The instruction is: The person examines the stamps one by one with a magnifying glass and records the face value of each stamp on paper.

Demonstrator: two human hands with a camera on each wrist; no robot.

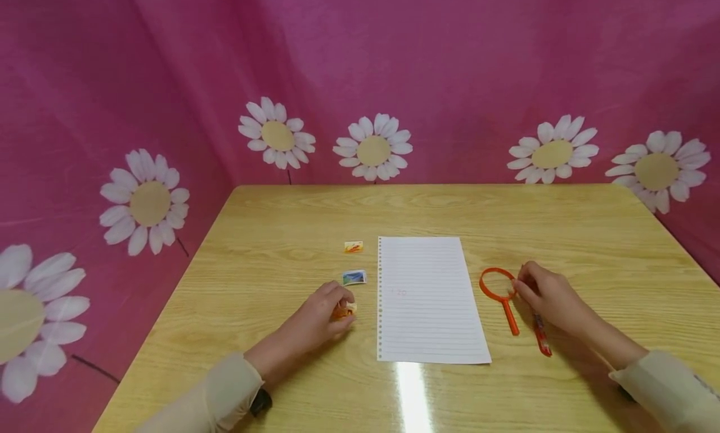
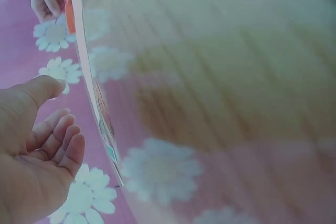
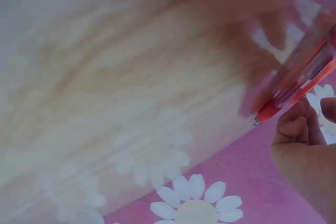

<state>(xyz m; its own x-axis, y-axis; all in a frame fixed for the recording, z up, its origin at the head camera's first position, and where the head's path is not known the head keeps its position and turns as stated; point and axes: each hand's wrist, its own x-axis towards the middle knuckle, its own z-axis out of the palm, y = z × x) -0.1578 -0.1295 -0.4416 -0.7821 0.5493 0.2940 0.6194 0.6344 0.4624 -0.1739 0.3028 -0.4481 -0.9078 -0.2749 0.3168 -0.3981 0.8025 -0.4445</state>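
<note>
In the head view my left hand [image 1: 322,313] lies over a small orange stamp-like picture [image 1: 352,308], partly hiding it. Its fingers are loosely bent, and the left wrist view shows thumb and fingers apart. Farther up lie a blue-green stamp-like picture [image 1: 354,277] and a yellow-orange one [image 1: 354,247]. My right hand [image 1: 554,298] is beside the rim of an orange magnifying glass [image 1: 510,317], its fingers bent; whether they touch the rim, I cannot tell. A red pen [image 1: 542,337] lies partly under that hand. The right wrist view has the pen [image 3: 294,85] close to the fingers.
A lined sheet of paper [image 1: 430,314] with punched holes along its left edge lies between the hands, bearing faint reddish writing. The wooden table [image 1: 292,214] meets a pink cloth [image 1: 450,58] with white flowers. Light glares on the table below the sheet.
</note>
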